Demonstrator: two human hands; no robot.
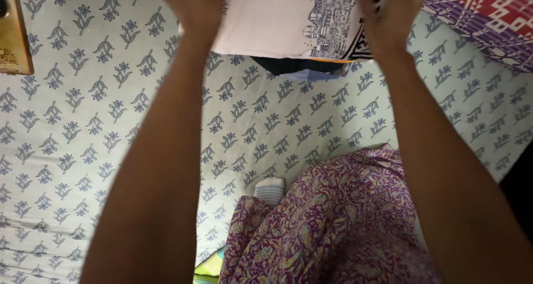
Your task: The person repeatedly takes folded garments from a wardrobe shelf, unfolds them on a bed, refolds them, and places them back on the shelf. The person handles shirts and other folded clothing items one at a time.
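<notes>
- A white bedsheet (83,123) with blue flowers is spreading under me.
- My purple flowered skirt (333,228) is covering my lap.
- A red patterned cloth (488,17) is lying top right.
- A striped sock (270,190) is peeking out.

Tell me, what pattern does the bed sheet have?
In the head view, the bed sheet is white with small blue flower sprigs.
</notes>
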